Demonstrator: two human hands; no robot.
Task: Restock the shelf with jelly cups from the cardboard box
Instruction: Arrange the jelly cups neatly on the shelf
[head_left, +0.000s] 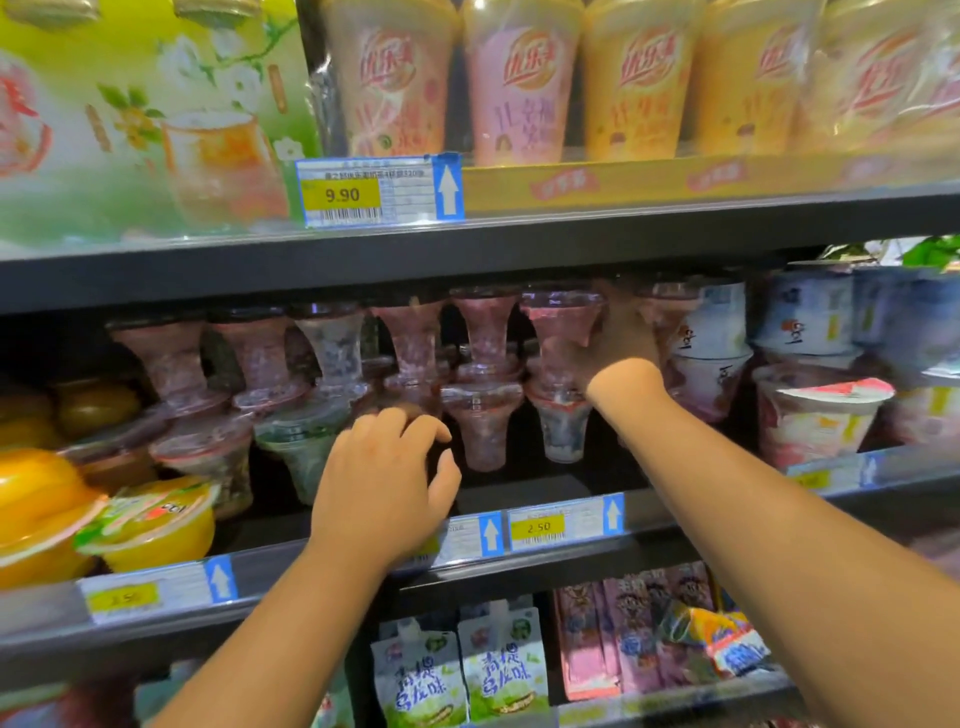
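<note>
Clear flared jelly cups (483, 332) with pink and grey filling stand stacked in two tiers along the middle shelf (566, 499). My left hand (384, 478) hovers before the lower tier, just left of a pink jelly cup (483, 431). Its fingers are loosely curled, and only dark space shows between fingertips and thumb. My right hand (621, 338) reaches deep into the upper tier, between a pink cup (561, 327) and another cup (667, 312). It is blurred, so its grip is unclear. The cardboard box is out of view.
Orange jelly tubs (156, 525) fill the shelf's left end; white-lidded cups (815, 415) stand at the right. Tall drink cups (519, 88) line the shelf above. Pouches (462, 670) sit below. Price tags (563, 522) run along the shelf edges.
</note>
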